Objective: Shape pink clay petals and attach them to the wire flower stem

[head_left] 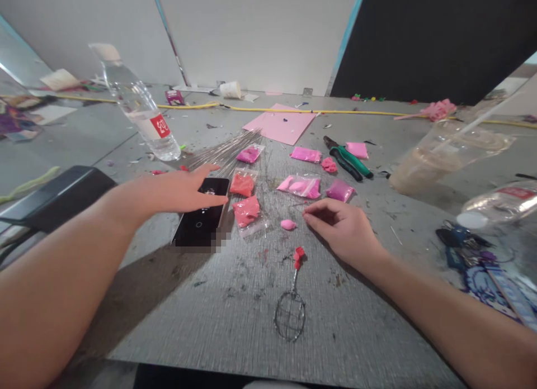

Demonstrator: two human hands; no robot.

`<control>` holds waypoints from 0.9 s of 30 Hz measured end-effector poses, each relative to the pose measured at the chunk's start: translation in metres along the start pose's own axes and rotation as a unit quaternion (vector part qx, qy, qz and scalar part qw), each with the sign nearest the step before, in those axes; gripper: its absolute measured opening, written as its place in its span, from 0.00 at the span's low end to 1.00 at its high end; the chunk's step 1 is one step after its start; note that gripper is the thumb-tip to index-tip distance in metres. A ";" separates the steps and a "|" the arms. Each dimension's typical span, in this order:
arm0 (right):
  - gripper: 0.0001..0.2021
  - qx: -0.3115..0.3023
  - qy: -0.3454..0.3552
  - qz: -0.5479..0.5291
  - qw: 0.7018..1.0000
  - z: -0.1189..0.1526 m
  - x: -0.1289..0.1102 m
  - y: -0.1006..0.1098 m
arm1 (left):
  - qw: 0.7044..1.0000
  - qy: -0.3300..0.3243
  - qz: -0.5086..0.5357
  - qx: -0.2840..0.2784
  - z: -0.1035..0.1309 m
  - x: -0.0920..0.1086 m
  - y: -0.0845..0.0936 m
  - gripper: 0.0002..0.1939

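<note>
Wire racket [293, 293] lay strung on my feed, pink lump [287, 224] unattached; left hand [176, 189] splayed empty, right hand [346, 227] pinched, contents unclear.

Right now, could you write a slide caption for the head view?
Left hand over phone; right hand near pink lump and miniature racket.

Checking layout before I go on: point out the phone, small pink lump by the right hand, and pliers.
Phone [202, 217]: head view, on its dark screen.
Small pink lump [288, 224]: head view, its upper surface.
Pliers [352, 160]: head view, one green handle.
</note>
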State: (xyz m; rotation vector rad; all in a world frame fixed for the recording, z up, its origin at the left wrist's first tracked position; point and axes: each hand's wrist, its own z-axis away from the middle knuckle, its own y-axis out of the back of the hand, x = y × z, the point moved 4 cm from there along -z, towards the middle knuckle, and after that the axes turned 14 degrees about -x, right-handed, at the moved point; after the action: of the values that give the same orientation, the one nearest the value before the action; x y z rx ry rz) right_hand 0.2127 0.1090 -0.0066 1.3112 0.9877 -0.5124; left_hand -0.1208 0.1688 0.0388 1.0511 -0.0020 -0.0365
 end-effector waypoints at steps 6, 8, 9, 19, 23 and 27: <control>0.04 -0.002 0.003 0.005 1.000 0.000 0.000 -0.001 | 0.999 0.040 -0.018 -0.009 -0.002 0.025 -0.016 0.54; 0.05 0.002 0.005 0.002 1.000 0.001 0.001 -0.001 | 0.999 0.042 -0.031 0.009 -0.001 0.026 -0.017 0.54; 0.05 0.004 0.005 0.000 1.000 0.001 0.002 -0.001 | 0.999 0.036 -0.036 0.014 -0.001 0.025 -0.016 0.54; 0.11 0.001 -0.007 -0.040 0.999 0.000 0.004 -0.001 | 0.997 0.040 0.055 0.040 -0.011 0.002 0.000 0.54; 0.09 0.008 0.000 -0.037 0.999 0.002 0.004 0.000 | 0.996 0.045 0.061 0.039 -0.012 0.001 0.001 0.56; 0.07 0.008 0.005 -0.042 0.999 0.003 0.002 0.001 | 0.997 0.028 0.063 0.037 -0.011 0.000 -0.001 0.53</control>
State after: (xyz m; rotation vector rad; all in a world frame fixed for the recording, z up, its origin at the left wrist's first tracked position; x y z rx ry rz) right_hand 0.2149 0.1067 -0.0079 1.2914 1.0519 -0.5799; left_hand -0.1207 0.1783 0.0322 1.1238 -0.0202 0.1084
